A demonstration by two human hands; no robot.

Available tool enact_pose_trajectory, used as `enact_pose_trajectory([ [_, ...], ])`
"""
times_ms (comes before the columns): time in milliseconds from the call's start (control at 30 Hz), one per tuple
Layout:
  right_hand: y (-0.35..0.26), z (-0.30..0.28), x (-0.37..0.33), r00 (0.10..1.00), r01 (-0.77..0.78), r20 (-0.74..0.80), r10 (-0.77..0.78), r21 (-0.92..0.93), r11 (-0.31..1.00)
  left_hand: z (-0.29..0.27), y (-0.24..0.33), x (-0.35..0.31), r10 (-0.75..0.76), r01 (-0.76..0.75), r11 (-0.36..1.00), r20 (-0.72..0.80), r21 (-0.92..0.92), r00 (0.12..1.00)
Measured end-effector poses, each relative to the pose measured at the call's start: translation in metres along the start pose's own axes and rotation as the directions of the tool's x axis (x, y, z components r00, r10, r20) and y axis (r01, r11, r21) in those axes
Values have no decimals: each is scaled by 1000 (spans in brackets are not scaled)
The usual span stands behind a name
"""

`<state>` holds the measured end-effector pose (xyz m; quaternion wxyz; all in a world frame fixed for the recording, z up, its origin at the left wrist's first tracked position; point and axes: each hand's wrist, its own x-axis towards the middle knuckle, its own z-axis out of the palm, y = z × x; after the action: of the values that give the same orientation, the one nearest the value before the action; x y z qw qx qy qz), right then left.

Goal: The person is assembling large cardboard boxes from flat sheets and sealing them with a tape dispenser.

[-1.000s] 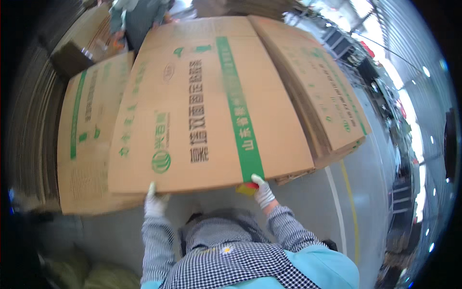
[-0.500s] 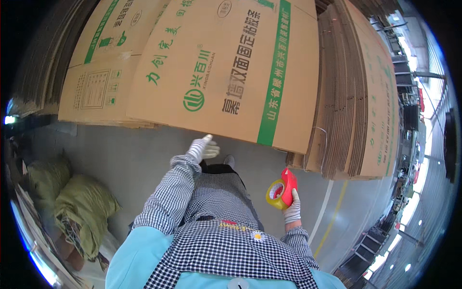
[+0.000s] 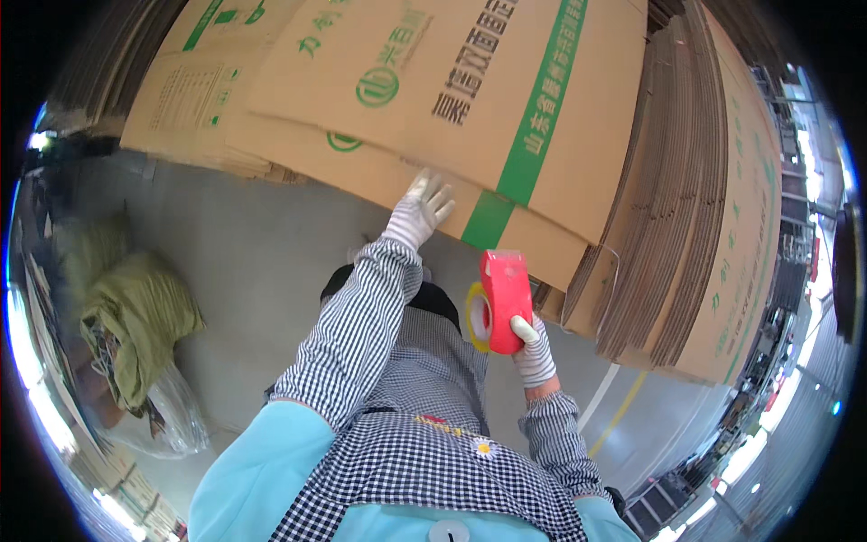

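Note:
A flattened brown carton (image 3: 470, 54) with green and black print lies on top of a stack. Its near edge sits back from that of the carton beneath (image 3: 397, 185), so a strip of the lower one shows. My left hand (image 3: 422, 210), in a white glove, reaches over this strip with fingers stretched out and nothing in them; whether it presses on the cardboard I cannot tell. In my right hand (image 3: 531, 352), also gloved, is a red tape dispenser (image 3: 508, 294) with a yellowish tape roll (image 3: 478, 318), held near the stack's front edge.
More flattened cartons (image 3: 668, 190) stand in layers at the right, with a loose strap (image 3: 617, 280) beside them. Another stack (image 3: 185, 113) is at the left. Olive woven sacks (image 3: 140, 316) and clear plastic (image 3: 176, 415) lie on the grey floor (image 3: 244, 244), left of me.
The top carton has slid away from me, baring the lower carton's edge. My left hand has moved forward and right over the cardboard. My right hand has lifted the dispenser closer to the stack.

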<state>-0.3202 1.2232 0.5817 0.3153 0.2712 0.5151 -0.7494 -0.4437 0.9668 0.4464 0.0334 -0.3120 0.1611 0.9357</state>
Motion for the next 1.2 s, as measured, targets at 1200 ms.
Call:
enact_pose_trajectory([
  [1200,-51,104,134,843,533,539,-6,-835,-134,-176,210,68,323,-99,928,-643,360,694],
])
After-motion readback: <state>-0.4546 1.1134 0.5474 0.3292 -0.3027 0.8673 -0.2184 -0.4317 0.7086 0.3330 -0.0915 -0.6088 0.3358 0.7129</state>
